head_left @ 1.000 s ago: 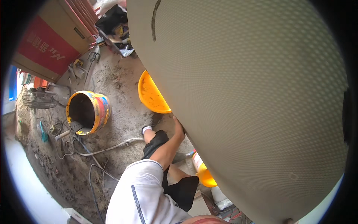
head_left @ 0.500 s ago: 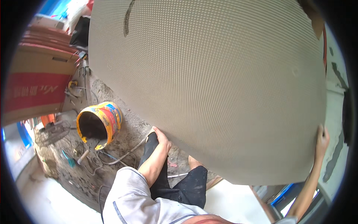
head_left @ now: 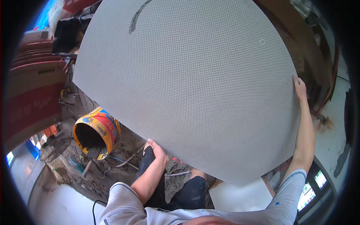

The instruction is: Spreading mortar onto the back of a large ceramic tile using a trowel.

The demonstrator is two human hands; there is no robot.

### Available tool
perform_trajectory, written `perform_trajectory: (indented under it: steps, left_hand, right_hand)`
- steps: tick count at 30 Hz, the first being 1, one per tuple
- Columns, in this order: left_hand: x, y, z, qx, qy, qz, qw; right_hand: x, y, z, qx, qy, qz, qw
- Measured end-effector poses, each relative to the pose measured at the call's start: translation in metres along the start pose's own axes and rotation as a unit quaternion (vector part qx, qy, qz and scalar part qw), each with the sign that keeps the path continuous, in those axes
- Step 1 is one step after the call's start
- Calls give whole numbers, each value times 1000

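Note:
A large grey tile [head_left: 187, 82] fills most of the view, its back with a fine grid pattern turned toward me and a dark curved stroke near its top. My left hand [head_left: 156, 153] is closed around its lower left edge, the fingers partly hidden behind it. On the right side edge my right hand [head_left: 300, 88] grips it too, its thumb on the near face and its other fingers mostly out of sight. The tile is held up at a tilt in front of my legs.
A yellow bucket [head_left: 112, 129], dirty inside, lies tipped at left on the rough, dusty floor. Near it are a tool handle [head_left: 87, 168], cables and a teal item [head_left: 77, 165]. Large cardboard boxes [head_left: 33, 90] stand far left. A white slab [head_left: 242, 197] lies below the tile.
The tile has swung leftward and turned, showing its right edge and brown cardboard behind it. My right hand has moved up and left with that edge; my left hand has dropped slightly.

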State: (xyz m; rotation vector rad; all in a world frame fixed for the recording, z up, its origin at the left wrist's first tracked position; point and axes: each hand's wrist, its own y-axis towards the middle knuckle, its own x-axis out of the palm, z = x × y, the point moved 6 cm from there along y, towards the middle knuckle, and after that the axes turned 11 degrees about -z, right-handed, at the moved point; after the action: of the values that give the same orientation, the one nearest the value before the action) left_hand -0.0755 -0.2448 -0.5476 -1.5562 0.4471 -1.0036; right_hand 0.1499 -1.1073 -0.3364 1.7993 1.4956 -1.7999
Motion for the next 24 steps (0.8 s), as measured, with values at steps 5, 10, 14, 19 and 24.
perform_trajectory:
  steps: [5, 10, 14, 19, 24]
  left_hand:
    - [14, -8, 6, 47, -29, 59, 997]
    - [14, -6, 1, 104, 24, 179, 978]
    - [9, 7, 12, 130, 67, 203, 968]
    - [49, -5, 16, 116, 69, 174, 975]
    - [20, -56, 97, 144, 153, 235, 949]
  right_hand:
    - [89, 76, 42, 10, 69, -71, 995]
    - [150, 144, 91, -9, 50, -101, 994]
    - [175, 173, 93, -72, 85, -115, 987]
    - [108, 92, 55, -83, -76, -16, 994]
    - [100, -224, 52, 33, -85, -92, 992]
